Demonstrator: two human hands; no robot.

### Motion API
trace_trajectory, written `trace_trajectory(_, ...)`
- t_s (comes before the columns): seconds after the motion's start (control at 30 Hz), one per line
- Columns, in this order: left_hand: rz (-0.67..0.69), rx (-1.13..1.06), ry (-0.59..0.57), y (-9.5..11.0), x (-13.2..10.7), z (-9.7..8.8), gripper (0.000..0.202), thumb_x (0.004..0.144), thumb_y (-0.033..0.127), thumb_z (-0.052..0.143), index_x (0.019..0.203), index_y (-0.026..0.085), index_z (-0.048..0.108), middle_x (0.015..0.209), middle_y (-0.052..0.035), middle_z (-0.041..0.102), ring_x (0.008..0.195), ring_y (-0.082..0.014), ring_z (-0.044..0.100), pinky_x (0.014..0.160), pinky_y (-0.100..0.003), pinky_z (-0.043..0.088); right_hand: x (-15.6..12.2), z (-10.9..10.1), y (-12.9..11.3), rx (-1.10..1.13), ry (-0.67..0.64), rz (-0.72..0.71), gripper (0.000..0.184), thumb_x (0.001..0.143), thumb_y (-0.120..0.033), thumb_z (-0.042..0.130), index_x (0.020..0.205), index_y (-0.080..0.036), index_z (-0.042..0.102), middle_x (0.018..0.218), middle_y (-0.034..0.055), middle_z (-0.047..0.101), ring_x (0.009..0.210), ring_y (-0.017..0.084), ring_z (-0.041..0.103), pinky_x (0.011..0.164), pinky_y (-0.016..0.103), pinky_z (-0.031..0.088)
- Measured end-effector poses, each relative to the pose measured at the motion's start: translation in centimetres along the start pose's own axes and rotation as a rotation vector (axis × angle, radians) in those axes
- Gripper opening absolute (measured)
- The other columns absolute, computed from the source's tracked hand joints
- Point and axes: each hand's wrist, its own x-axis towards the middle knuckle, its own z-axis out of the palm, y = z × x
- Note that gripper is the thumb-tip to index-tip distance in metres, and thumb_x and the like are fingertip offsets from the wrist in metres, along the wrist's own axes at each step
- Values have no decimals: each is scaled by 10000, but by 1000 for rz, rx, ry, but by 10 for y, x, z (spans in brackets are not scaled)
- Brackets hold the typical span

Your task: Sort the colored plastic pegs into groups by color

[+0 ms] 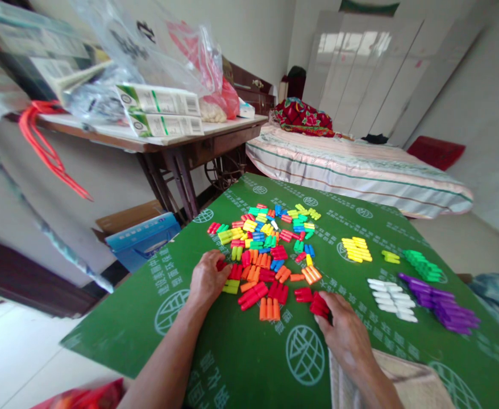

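My left hand (209, 278) is at the left edge of a mixed pile of small tube-shaped plastic pieces, its fingers closed on a red piece (221, 265). To the right of the pile, my right hand (345, 326) pinches a small cluster of red pieces (319, 305) between thumb and fingers. A loose red piece (303, 294) lies just left of that cluster. Between the hands are orange pieces (269, 309) and more red ones (253, 296). Yellow, green and blue pieces (278, 265) mix in farther back. Most are joined side by side in short rows.
On the right of the green tabletop (134, 329), pieces lie grouped by colour: yellow (357, 250), white (392, 300), green (422, 265) and purple (441, 304). A beige cloth (407, 380) is under my right forearm. A cluttered desk (224, 142) and a bed (352, 165) stand behind.
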Motion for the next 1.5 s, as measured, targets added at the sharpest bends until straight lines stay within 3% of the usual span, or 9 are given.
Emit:
trace_trajectory(0.43, -12, 2, -10, 4, -1, -3, 173, 691, 325, 525, 765, 201, 621, 1097, -79, 633, 920, -218, 626, 822, -303, 507, -1, 8, 5, -21, 117, -48, 404, 761, -203, 525, 1157, -179, 603, 1121, 86, 636, 1006, 207, 599, 881, 299, 483)
trace_trajectory(0.67, 0, 7, -9, 3, -2, -3, 172, 700, 306, 521, 777, 194, 626, 1087, -88, 640, 925, -224, 626, 840, -314, 504, 5, 12, -7, -90, 131, -117, 410, 781, -244, 532, 1172, -153, 618, 1170, 134, 607, 1060, 260, 574, 903, 366, 473)
trace_trajectory(0.97, 6, -25, 5, 3, -4, -6, 106, 705, 268, 518, 704, 199, 599, 1057, -89, 635, 897, -207, 625, 817, -316, 509, 15, 41, -10, -172, 183, -207, 356, 827, -376, 528, 1140, -243, 633, 1130, 118, 630, 1017, 293, 586, 793, 396, 490)
trace_trajectory(1.23, 0, -46, 9, 3, -4, -6, 100, 711, 262, 518, 713, 204, 599, 1056, -86, 635, 898, -199, 623, 820, -316, 509, 13, 42, -14, -196, 246, -219, 243, 856, -298, 487, 1030, -226, 641, 1034, 92, 658, 946, 244, 602, 791, 355, 468)
trace_trajectory(1.5, 2, -41, 16, 1, -4, -5, 116, 701, 274, 523, 716, 198, 609, 1054, -92, 638, 904, -210, 630, 827, -320, 512, 12, 52, -2, -166, 278, -304, 218, 867, -321, 490, 1008, -218, 622, 1021, 88, 667, 945, 236, 608, 809, 342, 467)
